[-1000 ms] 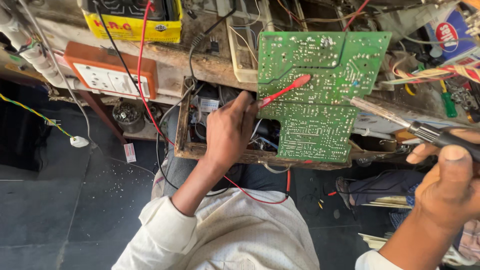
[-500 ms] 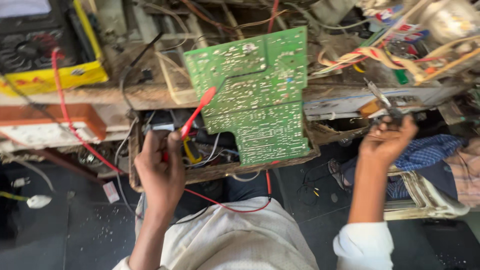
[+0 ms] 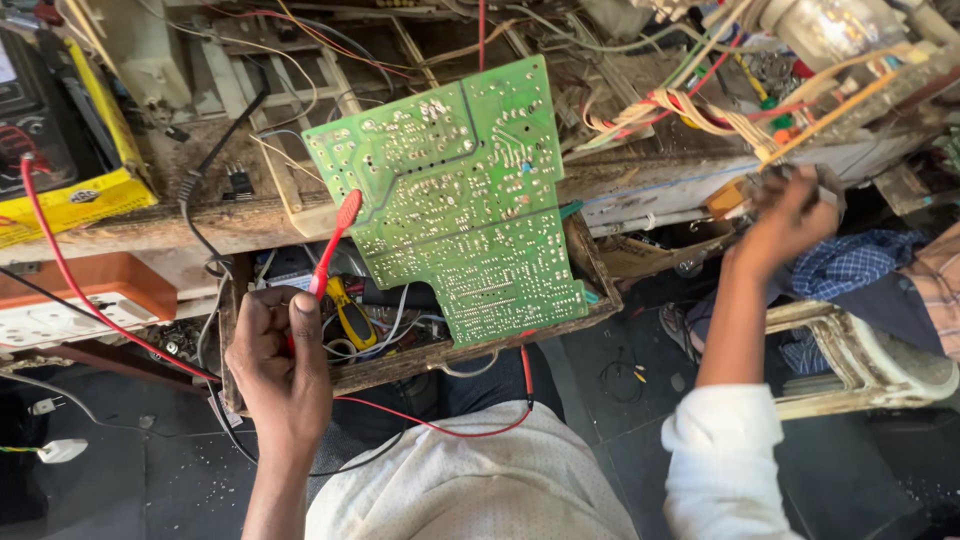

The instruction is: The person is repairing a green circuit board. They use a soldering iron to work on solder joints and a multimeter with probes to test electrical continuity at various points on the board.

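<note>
A large green circuit board [image 3: 462,195] lies solder side up, propped across the wooden drawer [image 3: 410,362] and the bench edge. My left hand [image 3: 280,365] grips a red test probe [image 3: 336,240] whose tip rests at the board's left edge; its red lead [image 3: 95,318] runs off to the left. My right hand [image 3: 790,215] is stretched out to the right at the bench edge, closed around a small blurred object next to a bundle of coloured wires [image 3: 720,110].
A yellow-cased multimeter [image 3: 60,150] sits top left. An orange and white socket box [image 3: 80,300] is below it. Tangled wires and parts cover the wooden bench [image 3: 250,220]. A person in a blue checked garment [image 3: 850,275] sits at the right.
The view has swung left and tilted. My right hand moved away from me to the bench edge at the right. My left hand keeps the red probe by the board.
</note>
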